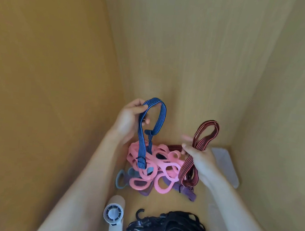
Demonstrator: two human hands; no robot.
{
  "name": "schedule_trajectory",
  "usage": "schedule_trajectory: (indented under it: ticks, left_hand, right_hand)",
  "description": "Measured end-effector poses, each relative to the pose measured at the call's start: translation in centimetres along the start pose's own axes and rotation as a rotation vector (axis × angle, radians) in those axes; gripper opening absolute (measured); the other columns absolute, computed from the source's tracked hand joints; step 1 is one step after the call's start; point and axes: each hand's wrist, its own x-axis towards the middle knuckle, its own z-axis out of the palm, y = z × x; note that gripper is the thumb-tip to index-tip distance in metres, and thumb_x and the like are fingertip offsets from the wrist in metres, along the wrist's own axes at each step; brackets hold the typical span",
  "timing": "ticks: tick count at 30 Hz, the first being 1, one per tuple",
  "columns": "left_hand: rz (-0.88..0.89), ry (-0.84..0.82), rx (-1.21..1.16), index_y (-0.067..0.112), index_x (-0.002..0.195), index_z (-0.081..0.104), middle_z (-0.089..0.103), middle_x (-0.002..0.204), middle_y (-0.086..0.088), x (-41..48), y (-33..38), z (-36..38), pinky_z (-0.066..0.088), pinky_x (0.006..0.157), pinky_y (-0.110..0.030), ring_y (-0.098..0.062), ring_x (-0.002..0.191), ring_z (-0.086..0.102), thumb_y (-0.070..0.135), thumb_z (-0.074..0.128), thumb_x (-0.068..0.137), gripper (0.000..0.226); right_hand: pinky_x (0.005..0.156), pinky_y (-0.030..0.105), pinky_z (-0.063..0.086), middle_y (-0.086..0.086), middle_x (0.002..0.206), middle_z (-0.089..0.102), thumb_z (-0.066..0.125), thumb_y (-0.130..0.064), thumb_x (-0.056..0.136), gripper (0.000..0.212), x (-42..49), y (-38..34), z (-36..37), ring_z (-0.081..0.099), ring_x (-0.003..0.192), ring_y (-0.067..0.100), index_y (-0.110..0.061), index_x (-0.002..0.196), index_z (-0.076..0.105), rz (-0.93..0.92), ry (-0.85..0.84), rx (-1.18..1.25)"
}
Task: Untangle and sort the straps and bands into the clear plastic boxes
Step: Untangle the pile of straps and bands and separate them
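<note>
Blue striped elastic strap [151, 130] pinched in left hand [129, 120], lower end draped on pink rubber loop pile [153, 166] mid-shelf. Dark red striped band bundle [200, 142] gripped in right hand [201, 159]. Risk judged: strap hook snagged on pink loops, pile dragged up. Clear boxes not seen.

Almost nothing here can be read. The only lettering sits on the handle of the small white handheld fan [113, 219] lying at the bottom edge of the view: a few pale grey characters run along the handle, cut off by the frame and too faint to make out. The straps, bands and wooden surfaces carry no legible text, labels or numbers.
</note>
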Motion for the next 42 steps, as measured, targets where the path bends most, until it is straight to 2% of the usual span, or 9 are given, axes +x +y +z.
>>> schedule_trajectory:
  ticks: [4, 8, 13, 17, 22, 26, 34, 38, 42]
  left_hand:
    - [0.098, -0.116, -0.035, 0.014, 0.080, 0.044, 0.066, 0.120, -0.024, 0.0, 4.4, 1.4, 0.031, 0.052, -0.026, -0.018, 0.052, 0.045, 0.005, 0.048, 0.091, 0.014]
    - [0.158, -0.222, -0.061, 0.015, 0.081, 0.041, 0.063, 0.130, -0.025, -0.1, 7.3, 2.4, 0.024, 0.058, -0.032, -0.017, 0.052, 0.039, 0.007, 0.046, 0.091, 0.014]
    - [0.152, -0.248, -0.125, 0.016, 0.081, 0.040, 0.064, 0.132, -0.021, -0.3, 8.5, 2.3, 0.018, 0.057, -0.033, -0.015, 0.051, 0.033, 0.009, 0.045, 0.089, 0.012]
    - [0.134, -0.219, -0.196, 0.014, 0.080, 0.038, 0.063, 0.134, -0.019, -0.6, 8.2, 1.7, 0.022, 0.054, -0.027, -0.013, 0.050, 0.031, 0.010, 0.044, 0.087, 0.010]
    - [0.188, -0.185, -0.222, 0.014, 0.079, 0.037, 0.062, 0.136, -0.018, -0.7, 9.0, 1.6, 0.016, 0.052, -0.028, -0.010, 0.045, 0.027, 0.008, 0.038, 0.090, 0.013]
    - [0.201, -0.152, -0.229, 0.015, 0.077, 0.036, 0.065, 0.131, -0.018, -0.8, 9.3, 1.3, 0.011, 0.051, -0.029, -0.010, 0.043, 0.024, 0.008, 0.035, 0.089, 0.014]
    - [0.122, 0.166, -0.124, 0.016, 0.079, 0.046, 0.065, 0.083, -0.010, 0.6, 6.8, 0.6, 0.029, 0.056, -0.029, -0.015, 0.050, 0.037, 0.015, 0.042, 0.095, 0.016]
    - [0.105, 0.086, 0.032, 0.010, 0.092, 0.055, 0.068, 0.078, -0.006, 1.5, 6.1, 1.2, 0.035, 0.058, -0.027, -0.016, 0.052, 0.044, 0.013, 0.058, 0.089, 0.005]
    - [0.084, -0.063, 0.193, 0.009, 0.108, 0.062, 0.069, 0.085, -0.004, 2.6, 8.1, 2.8, 0.043, 0.062, -0.025, -0.016, 0.061, 0.053, 0.028, 0.062, 0.086, 0.029]
  right_hand:
    - [0.064, 0.026, 0.051, 0.002, 0.067, 0.067, 0.070, -0.015, 0.093, 0.030, 1.5, -3.2, 1.9, 0.063, 0.065, 0.009, -0.032, 0.117, 0.065, -0.119, -0.055, -0.102]
    - [0.071, 0.029, 0.049, 0.000, 0.062, 0.065, 0.077, -0.019, 0.087, 0.017, 2.1, -5.5, 3.9, 0.061, 0.061, 0.011, -0.012, 0.098, 0.065, -0.158, -0.103, -0.275]
    - [0.064, 0.032, 0.038, -0.002, 0.055, 0.057, 0.072, -0.018, 0.090, 0.024, 2.7, -7.3, 5.1, 0.050, 0.060, 0.017, -0.016, 0.068, 0.063, -0.162, -0.047, -0.259]
    - [0.062, 0.031, 0.035, 0.002, 0.055, 0.053, 0.065, 0.003, 0.084, 0.034, 2.4, -8.5, 5.1, 0.048, 0.055, 0.016, -0.012, 0.055, 0.057, -0.196, -0.170, -0.204]
    - [0.059, 0.027, 0.044, 0.003, 0.057, 0.055, 0.063, 0.008, 0.089, 0.024, 1.6, -6.6, 5.1, 0.052, 0.051, 0.012, -0.015, 0.094, 0.066, -0.010, -0.429, -0.162]
    - [0.071, 0.029, 0.048, -0.008, 0.061, 0.063, 0.077, -0.012, 0.087, 0.011, 2.2, -6.2, 5.9, 0.060, 0.065, 0.013, -0.017, 0.080, 0.069, -0.103, -0.255, -0.295]
    - [0.054, 0.026, 0.044, 0.000, 0.059, 0.050, 0.075, -0.011, 0.089, 0.026, 2.7, -15.0, 5.7, 0.048, 0.053, 0.014, -0.014, 0.069, 0.057, -0.292, -0.086, -0.028]
    - [0.061, 0.030, 0.043, -0.002, 0.059, 0.052, 0.078, -0.017, 0.086, 0.030, 3.0, -20.0, 6.0, 0.051, 0.054, 0.013, -0.016, 0.067, 0.055, -0.401, -0.033, -0.106]
    - [0.056, 0.028, 0.042, -0.002, 0.057, 0.049, 0.075, -0.017, 0.089, 0.029, 3.0, -23.1, 5.8, 0.047, 0.051, 0.013, -0.015, 0.067, 0.056, -0.483, -0.129, -0.204]
